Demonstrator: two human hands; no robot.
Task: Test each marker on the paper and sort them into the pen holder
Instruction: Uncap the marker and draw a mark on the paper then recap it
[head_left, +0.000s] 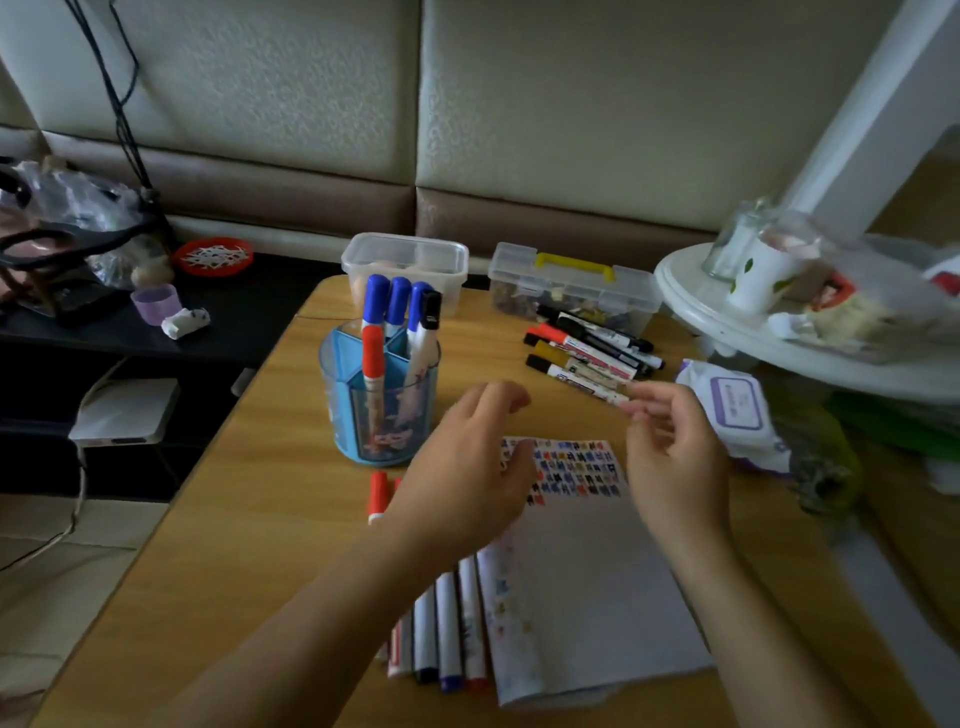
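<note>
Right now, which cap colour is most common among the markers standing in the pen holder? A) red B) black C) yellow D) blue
D: the pen holder holds three blue-capped markers, against one red-capped marker and one black-capped marker.

wooden table (249, 519) | pen holder (379, 415), paper (587, 587), markers (587, 353) (loose), wipes pack (735, 410)

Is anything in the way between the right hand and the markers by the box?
No, nothing visible. The fingertips of the right hand sit right beside the end of the nearest loose marker.
</note>
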